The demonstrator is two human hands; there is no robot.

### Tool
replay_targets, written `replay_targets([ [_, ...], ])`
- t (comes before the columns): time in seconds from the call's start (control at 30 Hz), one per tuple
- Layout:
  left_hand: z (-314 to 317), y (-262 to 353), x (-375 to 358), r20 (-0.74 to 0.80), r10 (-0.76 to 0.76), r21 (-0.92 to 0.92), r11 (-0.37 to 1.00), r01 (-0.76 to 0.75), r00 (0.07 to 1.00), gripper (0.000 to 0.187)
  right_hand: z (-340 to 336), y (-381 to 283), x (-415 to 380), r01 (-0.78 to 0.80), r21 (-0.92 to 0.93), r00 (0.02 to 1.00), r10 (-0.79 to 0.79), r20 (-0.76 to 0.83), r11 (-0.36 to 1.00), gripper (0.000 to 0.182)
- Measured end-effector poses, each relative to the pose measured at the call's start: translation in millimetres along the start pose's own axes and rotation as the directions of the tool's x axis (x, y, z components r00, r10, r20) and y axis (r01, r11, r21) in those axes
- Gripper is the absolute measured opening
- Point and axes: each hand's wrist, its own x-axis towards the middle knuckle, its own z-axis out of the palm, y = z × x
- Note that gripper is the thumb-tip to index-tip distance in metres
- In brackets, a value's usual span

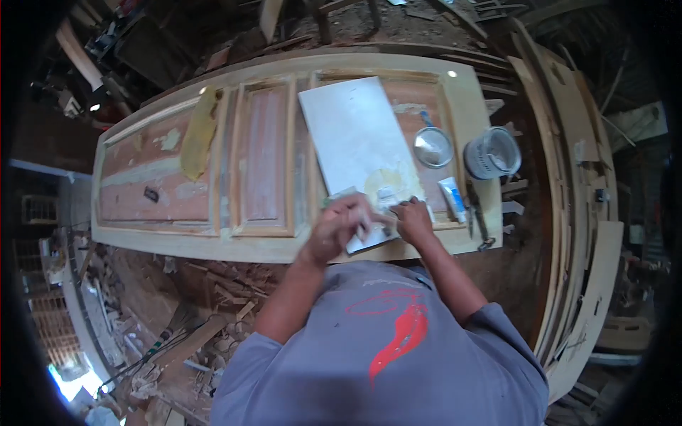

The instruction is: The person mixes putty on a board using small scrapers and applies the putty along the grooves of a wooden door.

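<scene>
A white board (348,121) lies at a slant across a panelled wooden door (277,247). Pale yellow and white paste (394,181) is spread over its near right part. My left hand (339,226) is over the board's near left edge, its fingers curled and smeared by motion; whether they hold anything does not show. Close to the paste, my right hand (414,219) has its fingers bent together at the board's near right edge. What they grip, if anything, is hidden. Right of this hand lies a blue and white tube (452,199).
A grey can (491,153) and a round lid (432,147) stand on the door's right part. Dark-handled tools (480,221) lie by its right edge. A yellowish cloth-like piece (199,138) and a small dark block (150,194) rest at left. Long planks (561,213) stand at right.
</scene>
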Motion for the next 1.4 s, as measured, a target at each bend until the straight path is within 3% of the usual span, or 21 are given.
replay_targets([
  [0.03,31.4,19.6,-0.5,0.265,0.062,-0.33,0.944,0.03,0.962,0.047,9.0,2.6,0.7,-0.001,-0.009,0.993,0.002,0.115,1.0,0.032],
  [0.1,103.1,61.1,9.4,0.465,0.379,-0.62,0.785,-0.012,0.8,0.048,25.4,9.7,2.6,-0.001,-0.033,0.995,0.004,0.096,0.999,0.03],
  [0.13,138.9,81.8,14.5,0.536,0.514,-0.728,0.683,0.059,0.669,0.049,27.8,16.3,5.3,-0.018,0.114,1.0,0.018,-0.002,0.993,0.031],
  [0.17,162.5,98.7,10.2,0.44,0.526,-0.776,0.63,0.014,0.728,0.049,10.5,0.4,5.8,-0.105,0.102,0.992,0.111,-0.06,0.989,0.033],
  [0.2,186.0,115.4,5.8,0.338,0.532,-0.814,0.579,-0.042,0.777,0.05,-1.9,-5.4,10.4,0.004,-0.021,0.988,-0.007,-0.155,1.0,0.035],
  [0.27,212.2,166.0,-30.8,0.068,0.18,-0.711,0.699,-0.079,0.981,0.055,5.1,-6.2,10.8,0.001,0.025,0.996,0.002,-0.088,1.0,0.036],
  [0.37,209.9,170.0,-24.9,0.204,0.269,-0.712,0.701,-0.046,0.941,0.052,3.9,-7.7,4.7,-0.061,0.046,0.998,0.06,0.01,0.997,0.036],
  [0.5,202.7,161.4,-17.3,0.275,0.265,-0.722,0.692,0.016,0.924,0.047,-12.6,-18.2,9.2,-0.075,0.023,0.973,0.078,-0.215,0.997,0.033],
  [0.63,191.7,164.7,-16.1,0.305,0.267,-0.712,0.701,0.033,0.914,0.043,5.6,-16.7,0.3,-0.11,-0.017,0.993,0.111,0.048,0.994,0.034],
  [0.73,175.6,158.1,-12.1,0.332,0.284,-0.7,0.714,0.034,0.9,0.04,-0.2,-21.6,4.8,-0.17,0.063,0.983,0.173,-0.055,0.984,0.036],
  [0.77,169.3,153.7,-10.0,0.353,0.283,-0.693,0.719,0.046,0.892,0.039,-2.0,-27.6,6.6,-0.128,-0.002,0.976,0.126,-0.177,0.992,0.036],
  [0.9,118.5,125.5,3.8,0.43,0.293,-0.627,0.778,0.049,0.854,0.036,33.4,-10.8,-4.4,-0.101,-0.092,0.99,0.109,0.088,0.991,0.034],
  [0.93,100.3,116.7,8.1,0.45,0.29,-0.593,0.804,0.039,0.844,0.036,18.6,-17.4,-4.3,-0.147,-0.048,0.986,0.151,0.077,0.988,0.034],
  [1.0,55.2,94.1,12.3,0.428,0.232,-0.394,0.918,-0.051,0.873,0.034,-22.4,-37.6,2.3,-0.239,0.04,0.971,0.237,0.042,0.97,0.034],
  [1.03,30.6,81.7,16.3,0.373,0.189,-0.218,0.97,-0.112,0.909,0.034,25.8,-7.6,2.6,-0.114,-0.03,0.986,0.109,-0.124,0.993,0.034],
  [1.07,4.9,67.1,19.6,0.23,0.148,0.146,0.972,-0.184,0.962,0.033,28.9,-6.8,1.0,-0.133,-0.033,0.983,0.128,-0.131,0.991,0.034],
  [1.1,-22.8,47.8,17.5,0.063,0.129,0.582,0.801,-0.141,0.99,0.033,32.7,-15.5,-3.3,-0.149,-0.035,0.981,0.143,-0.134,0.988,0.034],
  [1.13,-46.8,29.7,10.5,-0.06,0.132,0.88,0.475,-0.01,0.989,0.037,35.8,-24.0,-9.3,-0.163,-0.033,0.979,0.157,-0.13,0.986,0.034],
  [1.23,-155.2,-43.6,-15.6,0.105,0.202,0.992,-0.084,-0.089,0.974,0.055,10.3,-32.5,-10.2,-0.203,-0.018,0.979,0.202,-0.013,0.979,0.035],
  [1.3,-181.3,-57.6,-19.7,0.027,0.111,0.986,-0.167,-0.008,0.993,0.07,-9.8,-40.7,-0.6,-0.284,0.021,0.959,0.284,-0.012,0.959,0.037],
  [1.4,-215.3,-75.9,-18.8,0.001,0.024,0.956,-0.293,0.006,1.0,0.088,29.2,-27.5,-2.2,-0.161,-0.018,0.971,0.155,-0.18,0.987,0.038],
])
